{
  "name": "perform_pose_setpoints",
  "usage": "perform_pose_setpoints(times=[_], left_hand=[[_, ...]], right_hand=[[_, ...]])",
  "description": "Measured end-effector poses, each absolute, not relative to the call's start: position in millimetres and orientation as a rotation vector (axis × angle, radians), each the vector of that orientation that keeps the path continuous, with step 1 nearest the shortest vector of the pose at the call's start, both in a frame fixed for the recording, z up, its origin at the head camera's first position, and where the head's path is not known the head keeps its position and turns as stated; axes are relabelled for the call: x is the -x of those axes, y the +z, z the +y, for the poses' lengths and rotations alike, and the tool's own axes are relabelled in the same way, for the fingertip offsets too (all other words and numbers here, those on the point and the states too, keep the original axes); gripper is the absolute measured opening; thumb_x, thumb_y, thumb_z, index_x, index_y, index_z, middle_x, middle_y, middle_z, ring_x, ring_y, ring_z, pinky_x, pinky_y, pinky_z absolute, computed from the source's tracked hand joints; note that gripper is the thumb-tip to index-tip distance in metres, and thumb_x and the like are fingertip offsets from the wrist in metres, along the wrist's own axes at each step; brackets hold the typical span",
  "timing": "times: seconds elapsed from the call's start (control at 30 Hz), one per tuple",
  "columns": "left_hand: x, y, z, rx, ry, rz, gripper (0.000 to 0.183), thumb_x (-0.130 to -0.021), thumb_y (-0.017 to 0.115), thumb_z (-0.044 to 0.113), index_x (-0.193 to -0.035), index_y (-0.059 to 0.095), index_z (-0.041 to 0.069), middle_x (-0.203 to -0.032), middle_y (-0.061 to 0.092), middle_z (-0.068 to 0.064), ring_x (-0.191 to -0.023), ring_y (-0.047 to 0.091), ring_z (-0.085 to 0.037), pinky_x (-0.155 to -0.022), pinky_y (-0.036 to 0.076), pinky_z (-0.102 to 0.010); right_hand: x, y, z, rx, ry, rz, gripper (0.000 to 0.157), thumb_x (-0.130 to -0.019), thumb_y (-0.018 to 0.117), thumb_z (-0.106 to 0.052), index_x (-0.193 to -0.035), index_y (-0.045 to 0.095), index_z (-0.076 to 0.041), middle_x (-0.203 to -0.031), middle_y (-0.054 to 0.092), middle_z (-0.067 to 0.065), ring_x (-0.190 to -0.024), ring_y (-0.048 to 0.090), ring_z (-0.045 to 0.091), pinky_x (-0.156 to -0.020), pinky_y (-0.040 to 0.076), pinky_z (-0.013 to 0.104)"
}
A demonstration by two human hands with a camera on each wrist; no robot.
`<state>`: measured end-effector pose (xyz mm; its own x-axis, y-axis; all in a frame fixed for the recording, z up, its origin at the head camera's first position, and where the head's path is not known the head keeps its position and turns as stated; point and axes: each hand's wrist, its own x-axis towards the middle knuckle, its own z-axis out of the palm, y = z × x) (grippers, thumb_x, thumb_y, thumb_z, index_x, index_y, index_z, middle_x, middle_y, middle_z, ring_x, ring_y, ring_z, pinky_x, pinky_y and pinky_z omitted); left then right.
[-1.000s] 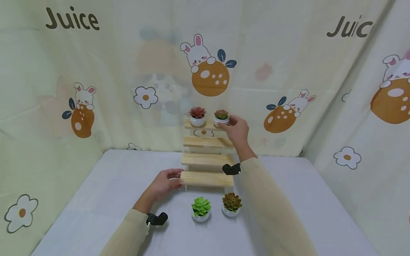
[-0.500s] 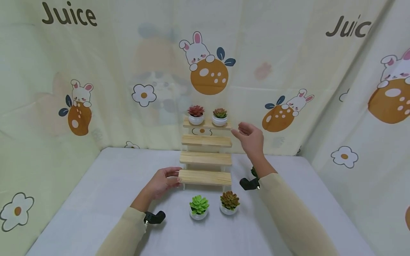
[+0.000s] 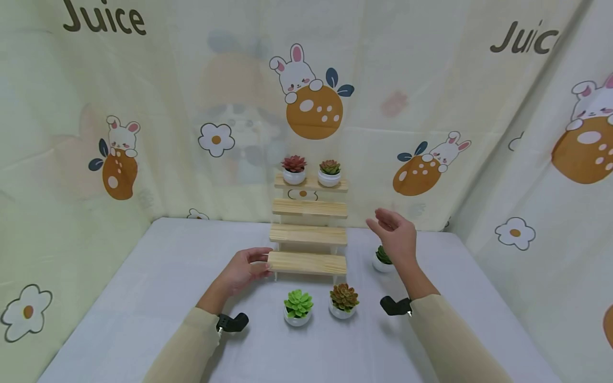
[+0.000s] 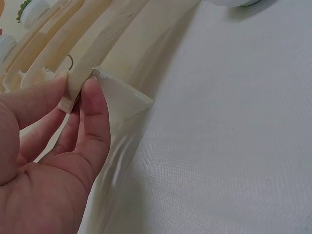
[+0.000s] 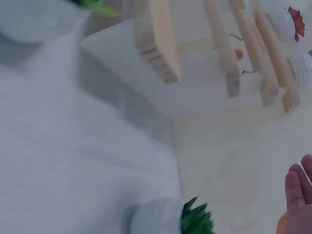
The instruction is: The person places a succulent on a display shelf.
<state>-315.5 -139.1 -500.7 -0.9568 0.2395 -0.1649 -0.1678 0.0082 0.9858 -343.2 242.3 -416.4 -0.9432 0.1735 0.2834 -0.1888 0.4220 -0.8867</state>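
Observation:
A tiered display stand with wooden shelves (image 3: 306, 263) stands on the table. My left hand (image 3: 241, 274) pinches the left end of its lowest shelf; in the left wrist view the thumb and fingertips lie on either side of the board (image 4: 92, 58). My right hand (image 3: 395, 236), fingers relaxed and holding nothing, is in the air right of the stand. It partly hides a dark green potted succulent (image 3: 383, 258); the right wrist view shows that plant's leaves (image 5: 196, 218) more fully. On the top shelf sit a red succulent (image 3: 294, 170) and a green-red succulent (image 3: 329, 174), both in white pots.
In front of the stand, a bright green succulent (image 3: 298, 307) and a brown-green succulent (image 3: 343, 301) stand on the white table (image 3: 143, 287). A patterned curtain (image 3: 249, 69) hangs close behind the stand and along both sides.
My right hand has let go of the green-red succulent on the top shelf and moved right and down, off the stand. My left hand stays on the lowest shelf.

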Motion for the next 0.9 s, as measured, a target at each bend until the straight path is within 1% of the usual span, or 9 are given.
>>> perform_pose_setpoints(times=[0.13,0.2,0.3,0.4,0.47,0.57,0.67,0.77,0.9], left_hand=[[315.2,-500.9,-137.6,-0.06,2.034,2.004,0.052,-0.095,0.063,-0.007,-0.145,0.053,0.0,-0.134,0.058,-0.022,-0.101,0.067,-0.02,-0.09,0.062,-0.034],[315.4,-501.6,-137.3,-0.054,2.043,1.997,0.052,-0.095,0.063,-0.007,-0.145,0.053,-0.001,-0.134,0.058,-0.022,-0.1,0.067,-0.02,-0.09,0.062,-0.033],[315.7,-503.0,-137.3,-0.045,2.049,1.987,0.052,-0.095,0.063,-0.008,-0.145,0.053,-0.001,-0.134,0.058,-0.022,-0.1,0.067,-0.02,-0.089,0.062,-0.032],[315.8,-504.7,-137.4,-0.046,2.048,1.988,0.052,-0.094,0.063,-0.008,-0.145,0.054,-0.001,-0.133,0.058,-0.022,-0.1,0.067,-0.02,-0.088,0.062,-0.032],[315.6,-505.2,-137.5,-0.048,2.049,1.989,0.052,-0.094,0.063,-0.009,-0.145,0.054,-0.001,-0.133,0.058,-0.023,-0.101,0.067,-0.02,-0.088,0.063,-0.032],[315.9,-505.6,-137.7,-0.054,2.049,1.993,0.053,-0.094,0.064,-0.008,-0.145,0.053,-0.001,-0.134,0.058,-0.023,-0.101,0.067,-0.021,-0.088,0.063,-0.032],[316.7,-505.5,-137.9,-0.049,2.048,1.991,0.053,-0.094,0.064,-0.008,-0.145,0.053,0.0,-0.135,0.058,-0.023,-0.102,0.067,-0.021,-0.088,0.063,-0.032],[317.0,-505.0,-138.1,-0.046,2.047,1.989,0.053,-0.094,0.064,-0.008,-0.145,0.053,0.0,-0.135,0.058,-0.023,-0.101,0.067,-0.02,-0.088,0.063,-0.031],[316.6,-503.5,-138.4,-0.058,2.048,1.99,0.053,-0.095,0.063,-0.008,-0.146,0.053,-0.001,-0.135,0.058,-0.023,-0.1,0.067,-0.019,-0.089,0.062,-0.032]], right_hand=[[334.5,-434.5,258.1,0.076,1.531,-2.352,0.056,-0.091,0.076,-0.043,-0.136,0.066,-0.012,-0.137,0.067,0.008,-0.129,0.063,0.024,-0.101,0.051,0.014],[331.2,-443.8,264.7,0.112,1.53,-2.35,0.055,-0.091,0.077,-0.043,-0.135,0.067,-0.013,-0.137,0.067,0.007,-0.129,0.062,0.023,-0.104,0.051,0.016],[325.2,-455.3,273.0,0.149,1.516,-2.368,0.057,-0.09,0.077,-0.046,-0.136,0.066,-0.014,-0.138,0.066,0.005,-0.132,0.06,0.022,-0.112,0.048,0.027],[319.8,-464.5,279.9,0.143,1.506,-2.393,0.059,-0.09,0.078,-0.043,-0.137,0.065,-0.013,-0.143,0.063,0.007,-0.136,0.056,0.026,-0.117,0.045,0.041],[317.4,-469.8,283.8,0.135,1.493,-2.408,0.061,-0.089,0.079,-0.041,-0.14,0.063,-0.011,-0.147,0.059,0.009,-0.14,0.052,0.031,-0.118,0.043,0.046],[315.2,-477.0,288.5,0.143,1.488,-2.419,0.065,-0.089,0.08,-0.038,-0.143,0.059,-0.01,-0.153,0.053,0.011,-0.146,0.045,0.033,-0.121,0.04,0.047],[313.7,-483.6,291.8,0.181,1.513,-2.434,0.07,-0.088,0.081,-0.04,-0.147,0.056,-0.011,-0.157,0.048,0.011,-0.149,0.04,0.034,-0.122,0.038,0.047],[311.9,-488.6,293.6,0.23,1.564,-2.452,0.077,-0.087,0.081,-0.043,-0.151,0.051,-0.012,-0.161,0.042,0.011,-0.149,0.039,0.038,-0.12,0.04,0.049],[312.9,-494.9,295.7,0.263,1.615,-2.461,0.082,-0.087,0.082,-0.042,-0.154,0.046,-0.011,-0.164,0.037,0.014,-0.149,0.038,0.04,-0.119,0.041,0.051]])
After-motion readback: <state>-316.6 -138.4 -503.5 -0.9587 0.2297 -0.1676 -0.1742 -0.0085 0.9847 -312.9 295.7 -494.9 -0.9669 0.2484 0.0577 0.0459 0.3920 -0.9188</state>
